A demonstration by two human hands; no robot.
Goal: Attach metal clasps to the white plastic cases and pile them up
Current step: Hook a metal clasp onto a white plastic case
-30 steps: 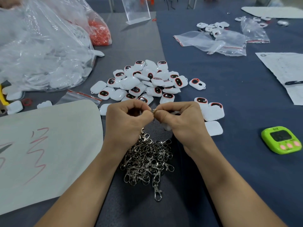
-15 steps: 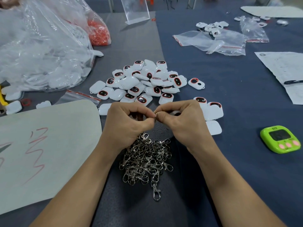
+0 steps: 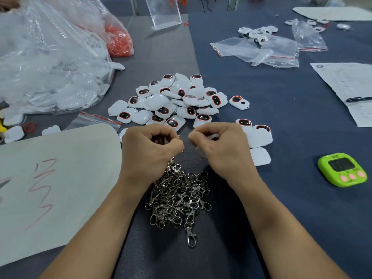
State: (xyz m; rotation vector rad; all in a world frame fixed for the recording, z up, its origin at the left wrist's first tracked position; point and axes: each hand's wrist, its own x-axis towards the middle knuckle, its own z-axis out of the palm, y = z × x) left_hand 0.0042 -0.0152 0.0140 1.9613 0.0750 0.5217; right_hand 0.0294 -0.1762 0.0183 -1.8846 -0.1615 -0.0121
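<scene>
A heap of white plastic cases with dark, red-rimmed windows lies on the table beyond my hands. A tangle of silver metal clasps lies between my forearms. My left hand is curled and pinches a metal clasp at its fingertips. My right hand is curled round a white case, mostly hidden under the fingers. A small gap separates the two hands. A few cases sit in a small group just right of my right hand.
A large clear bag of white parts fills the far left, with a bag of red rings behind it. A white sheet lies at left, a green timer at right, papers and empty bags beyond.
My two hands were pressed together fingertip to fingertip; now they have drawn slightly apart, the left keeping the clasp and the right keeping the case.
</scene>
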